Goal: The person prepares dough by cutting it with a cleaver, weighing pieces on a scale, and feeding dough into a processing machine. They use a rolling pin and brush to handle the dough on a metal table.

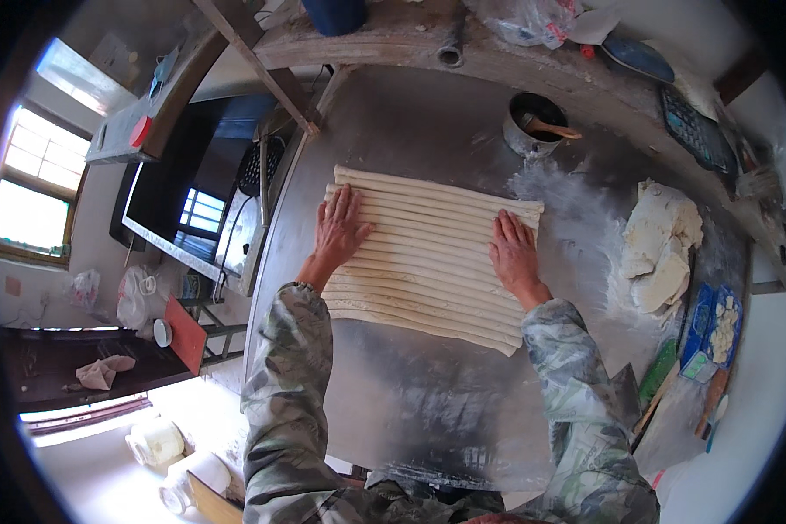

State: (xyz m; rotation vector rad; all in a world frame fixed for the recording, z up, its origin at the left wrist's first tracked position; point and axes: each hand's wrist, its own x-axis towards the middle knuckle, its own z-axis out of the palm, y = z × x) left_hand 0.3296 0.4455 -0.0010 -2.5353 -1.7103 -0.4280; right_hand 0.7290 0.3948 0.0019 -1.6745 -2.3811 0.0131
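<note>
Several long pale dough strips (424,293) lie side by side, crosswise, on the grey metal work surface (410,393), forming a rough rectangle. My left hand (339,229) rests palm down on their upper left part, fingers apart, lying flat across the strips. My right hand (515,258) lies palm down on their upper right part, with fingers extended over the top rows. The dough beneath both hands is partly hidden. Both sleeves are in camouflage fabric.
A pot (520,138) with a wooden-handled tool stands behind the strips. A dough lump (659,249) on flour lies at right, near a blue container (703,354) and tools. A wooden shelf (375,39) runs along the back; a large dark glossy panel (192,166) is at left.
</note>
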